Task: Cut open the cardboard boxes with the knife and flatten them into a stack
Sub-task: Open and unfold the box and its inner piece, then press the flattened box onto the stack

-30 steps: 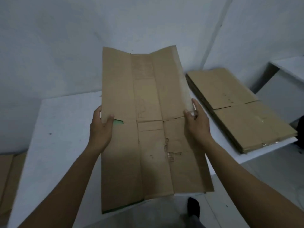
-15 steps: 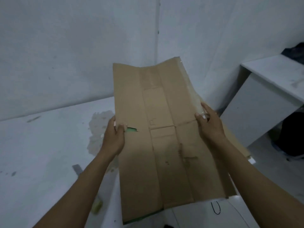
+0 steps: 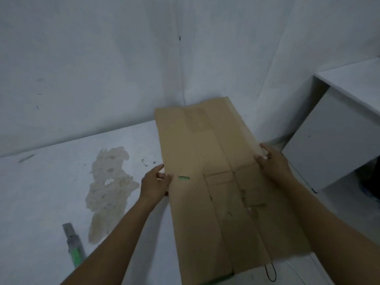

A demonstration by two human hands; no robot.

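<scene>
A flattened brown cardboard box (image 3: 213, 177) hangs lengthwise in front of me over the right end of the white table (image 3: 51, 192). My left hand (image 3: 155, 183) grips its left edge at mid length, thumb on top beside a small green patch. Its right edge is held the same way by my right hand (image 3: 272, 163). The knife (image 3: 73, 243), grey with a green handle, lies on the table at the lower left, apart from both hands. The stack of flattened boxes is hidden behind the held sheet or out of view.
A brownish stain (image 3: 109, 188) marks the tabletop left of the cardboard. A white cabinet (image 3: 339, 140) stands to the right, close to my right hand. Bare walls meet in a corner behind. A thin black loop (image 3: 270, 274) lies on the floor below the sheet.
The view has swung left and both hands have carried the flattened box lower and toward the table's right end. The stack of boxes has left view; the knife has come into sight.
</scene>
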